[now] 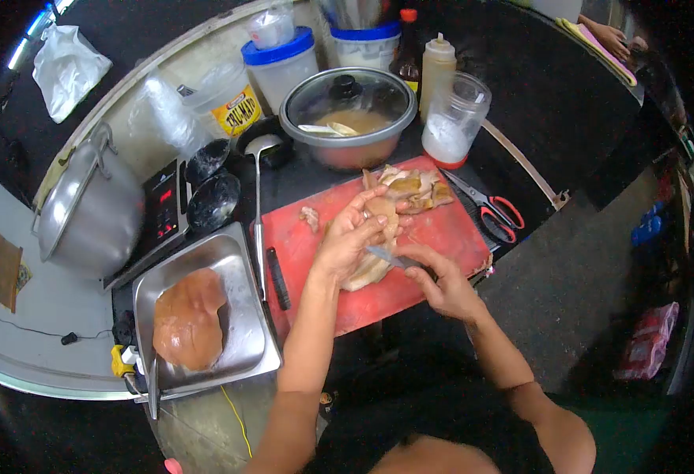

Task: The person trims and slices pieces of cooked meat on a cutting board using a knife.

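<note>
You're in a kitchen, no question: red cutting board (pixel 458 237) under the knife (pixel 382 254) in your right hand (pixel 448 291), squeeze bottle (pixel 437 75) and mayo tub (pixel 235 110) beyond it, and off to its left an induction cooker (pixel 164 207), big metal pot (pixel 98 213) and steel food pan (pixel 246 304).

A black countertop (pixel 292 185) runs across the middle of the frame. Directly on it lie a red cutting board (pixel 446 225) at centre and a steel tray (pixel 250 336) at lower left. An induction cooker (pixel 164 207) sits left of centre. Along the upper middle stand a lidded bowl (pixel 351 146), a squeeze bottle (pixel 438 75) and a clear jar (pixel 447 136); red-handled scissors (pixel 487 205) lie right of centre. What supports the big pot (pixel 94 209) at left is hard to tell.
</note>
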A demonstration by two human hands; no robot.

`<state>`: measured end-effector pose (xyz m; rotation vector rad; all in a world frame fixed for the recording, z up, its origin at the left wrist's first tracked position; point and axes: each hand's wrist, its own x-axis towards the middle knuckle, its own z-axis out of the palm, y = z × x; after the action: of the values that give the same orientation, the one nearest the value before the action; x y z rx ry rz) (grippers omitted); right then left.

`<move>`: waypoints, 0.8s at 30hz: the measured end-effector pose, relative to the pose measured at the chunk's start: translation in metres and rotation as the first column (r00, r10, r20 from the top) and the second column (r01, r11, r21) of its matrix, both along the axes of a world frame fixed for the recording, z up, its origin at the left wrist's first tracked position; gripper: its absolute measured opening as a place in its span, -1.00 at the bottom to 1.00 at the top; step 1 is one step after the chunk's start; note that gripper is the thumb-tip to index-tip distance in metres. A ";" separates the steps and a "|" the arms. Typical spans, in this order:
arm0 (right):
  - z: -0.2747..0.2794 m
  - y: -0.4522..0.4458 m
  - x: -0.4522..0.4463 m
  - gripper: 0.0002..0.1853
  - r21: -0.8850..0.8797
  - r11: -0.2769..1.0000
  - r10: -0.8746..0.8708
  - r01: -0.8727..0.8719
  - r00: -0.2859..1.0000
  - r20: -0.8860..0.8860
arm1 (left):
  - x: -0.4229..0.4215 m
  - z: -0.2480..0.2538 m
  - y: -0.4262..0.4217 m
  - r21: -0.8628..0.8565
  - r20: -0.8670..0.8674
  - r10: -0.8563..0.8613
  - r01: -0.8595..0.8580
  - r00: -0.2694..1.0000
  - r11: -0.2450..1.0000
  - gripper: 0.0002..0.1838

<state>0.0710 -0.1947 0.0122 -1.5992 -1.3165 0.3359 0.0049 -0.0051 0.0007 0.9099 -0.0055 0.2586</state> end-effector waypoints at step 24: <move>0.004 0.021 0.029 -0.85 -0.082 0.991 -0.117 0.108 0.986 -0.118 | -0.006 0.013 -0.007 0.176 0.019 0.028 -0.031 0.999 0.984 -0.40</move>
<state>0.1000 -0.1737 0.0157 -1.6809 -1.1263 0.4114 -0.0007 -0.0125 0.0135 1.0846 -0.0301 0.2965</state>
